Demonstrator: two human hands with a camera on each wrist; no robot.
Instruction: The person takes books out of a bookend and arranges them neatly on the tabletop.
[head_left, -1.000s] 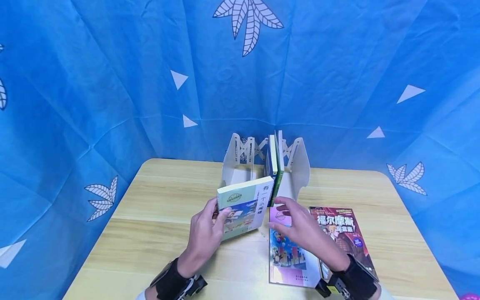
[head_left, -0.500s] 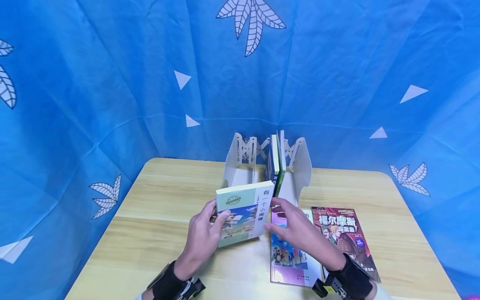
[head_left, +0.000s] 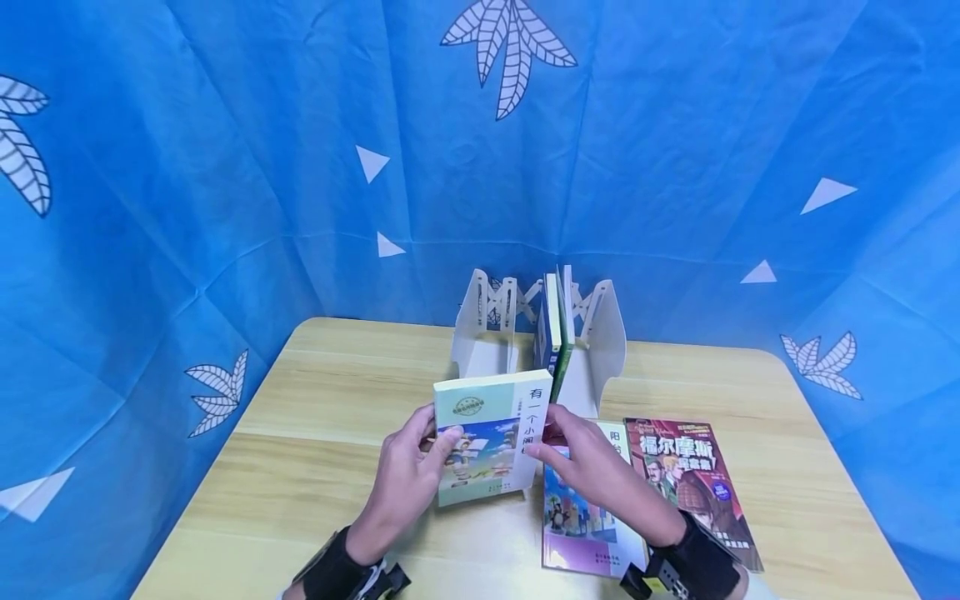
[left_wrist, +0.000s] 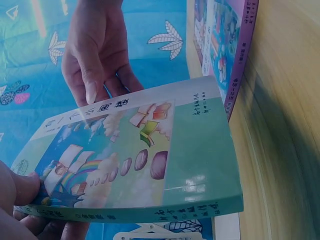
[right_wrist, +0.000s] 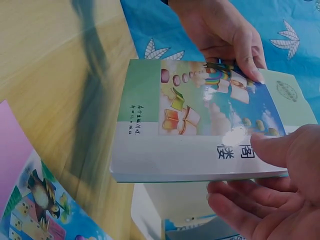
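Observation:
A pale green book (head_left: 487, 442) with a white strip of title characters is held up, tilted, above the table. My left hand (head_left: 408, 467) grips its left edge, thumb on the illustrated cover and fingers behind, also seen at the spine side in the left wrist view. At the opposite edge my right hand (right_wrist: 280, 170) pinches the book, thumb on the white strip and fingers underneath. Below the right hand lies a pink-and-white book (head_left: 592, 533), partly hidden by that arm. Beside it is a dark red comic-style book (head_left: 693, 483), lying flat.
Behind the held book stands a white expandable book rack (head_left: 611, 342). Several upright books (head_left: 553, 321) lean together in its middle section. The wooden table (head_left: 300, 442) has a blue patterned cloth (head_left: 645, 150) hanging behind and around it.
The right hand has moved in from beside the book and now takes its right edge between thumb and fingers. The book has lowered and turned slightly; the left hand keeps its hold.

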